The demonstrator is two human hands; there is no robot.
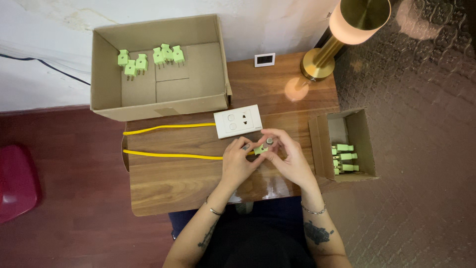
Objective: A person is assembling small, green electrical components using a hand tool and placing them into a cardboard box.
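A small wooden table fills the middle of the frame, seen from above, with a dark red floor at the left and a patterned brown floor at the right. At the centre, just below the middle of the frame, the person's left hand and right hand meet over the tabletop. Together they pinch a small green plug between their fingertips, both hands closed around it. A yellow cable runs from the plug leftward across the table, loops at the left edge and returns to a white wall socket plate lying just above the hands. In the upper left, a large open cardboard box holds six green plugs along its far side. At the right edge of the table, a smaller open cardboard box holds several more green plugs lying on their sides. A brass lamp stands in the upper right, beside a small white switch plate.
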